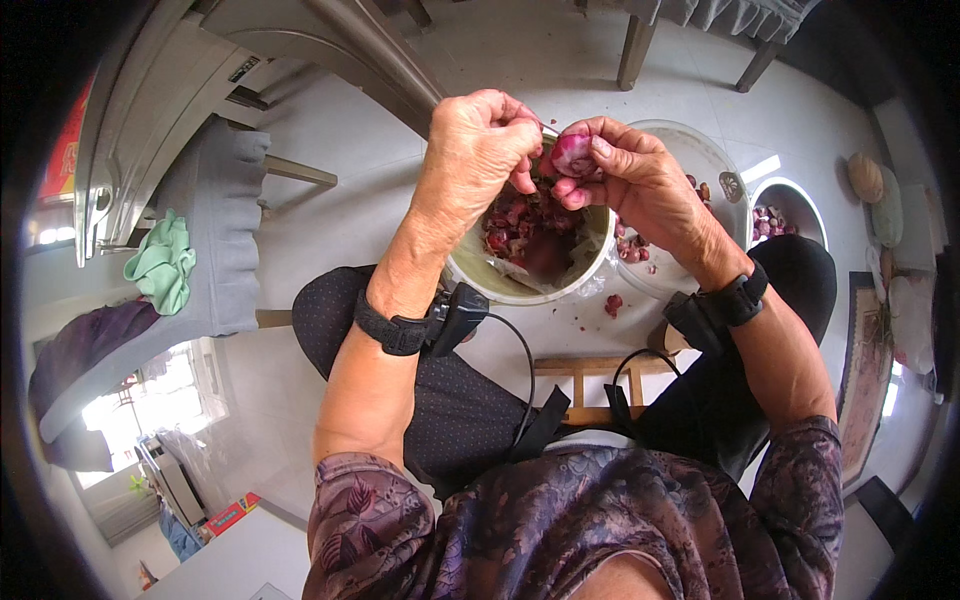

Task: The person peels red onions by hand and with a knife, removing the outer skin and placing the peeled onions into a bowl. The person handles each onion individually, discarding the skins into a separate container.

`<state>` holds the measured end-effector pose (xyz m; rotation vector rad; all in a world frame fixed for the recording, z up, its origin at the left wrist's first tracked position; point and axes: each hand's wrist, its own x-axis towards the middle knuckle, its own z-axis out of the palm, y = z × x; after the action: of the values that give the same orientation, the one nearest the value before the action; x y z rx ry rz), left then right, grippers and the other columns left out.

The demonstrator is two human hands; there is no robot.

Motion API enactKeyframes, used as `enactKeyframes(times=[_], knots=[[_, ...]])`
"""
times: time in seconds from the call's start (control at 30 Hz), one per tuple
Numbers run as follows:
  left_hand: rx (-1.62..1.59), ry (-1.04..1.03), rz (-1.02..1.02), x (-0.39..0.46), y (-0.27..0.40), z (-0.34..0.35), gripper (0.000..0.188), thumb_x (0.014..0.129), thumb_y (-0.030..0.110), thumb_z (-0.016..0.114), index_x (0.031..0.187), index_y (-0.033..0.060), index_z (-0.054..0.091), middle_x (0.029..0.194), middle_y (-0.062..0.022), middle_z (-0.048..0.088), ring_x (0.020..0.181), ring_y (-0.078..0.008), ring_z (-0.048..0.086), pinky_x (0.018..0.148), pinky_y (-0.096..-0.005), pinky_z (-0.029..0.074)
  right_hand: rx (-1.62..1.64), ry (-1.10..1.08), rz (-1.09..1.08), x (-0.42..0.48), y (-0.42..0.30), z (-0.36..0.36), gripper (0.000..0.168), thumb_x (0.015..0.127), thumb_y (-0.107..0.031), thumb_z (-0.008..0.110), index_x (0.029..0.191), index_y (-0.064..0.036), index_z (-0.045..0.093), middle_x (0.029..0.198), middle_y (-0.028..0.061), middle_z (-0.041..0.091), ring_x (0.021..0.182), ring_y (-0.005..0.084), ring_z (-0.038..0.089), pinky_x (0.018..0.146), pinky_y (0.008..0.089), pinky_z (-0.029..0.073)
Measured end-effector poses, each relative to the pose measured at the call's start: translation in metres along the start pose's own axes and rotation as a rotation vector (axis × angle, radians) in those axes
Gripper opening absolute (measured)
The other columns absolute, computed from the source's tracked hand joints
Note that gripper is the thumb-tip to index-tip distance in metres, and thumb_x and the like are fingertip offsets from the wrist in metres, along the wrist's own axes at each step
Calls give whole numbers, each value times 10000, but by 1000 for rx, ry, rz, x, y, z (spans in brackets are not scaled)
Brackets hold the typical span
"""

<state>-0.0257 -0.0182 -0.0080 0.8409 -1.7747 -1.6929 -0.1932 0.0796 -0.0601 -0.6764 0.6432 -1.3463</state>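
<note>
My right hand [645, 176] holds a red onion [574, 156] between thumb and fingers, its purple-and-white surface facing up. Close beside it, my left hand [487, 142] is pinched around a thin, narrow thing [550, 128] that reaches towards the onion; whether it is a blade or a strip of peel I cannot tell. Both hands are above a pale bucket [480, 281] with a plastic liner. Dark red onion skins [517, 225] lie inside it, partly hidden by my hands.
Right of the bucket, a wide pale basin [675, 139] holds several small red onions [634, 249]. Beyond it stands a white bowl [823, 214] of onion pieces. Red scraps [613, 304] lie on the floor near a wooden stool [577, 367]. Cables hang from both wrist straps.
</note>
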Motion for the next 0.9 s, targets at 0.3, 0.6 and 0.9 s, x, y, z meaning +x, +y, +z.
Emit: enactKeyframes(times=[0.3,0.6,0.9], knots=[[-192,53,-27,3,-1,-9,147,864,18,552,952,-97,581,821,-158,647,619,-145,623,541,-262,550,102,-62,-27,3,-1,-4,287,977,-161,457,1151,63,501,1106,224,599,941,277,657,860,363,558],[38,-109,-13,-4,5,-3,173,861,6,588,1007,-73,637,733,-64,622,591,-88,573,568,-202,479,93,-108,1,3,-1,-4,335,997,-168,392,1200,94,446,1087,220,597,944,289,656,861,351,558],[97,-76,95,-9,12,3,139,875,7,574,976,-40,657,748,-46,625,591,-73,566,558,-198,480,191,-91,2,4,4,-7,347,996,-162,384,1229,87,445,1092,202,594,906,257,655,804,311,565]])
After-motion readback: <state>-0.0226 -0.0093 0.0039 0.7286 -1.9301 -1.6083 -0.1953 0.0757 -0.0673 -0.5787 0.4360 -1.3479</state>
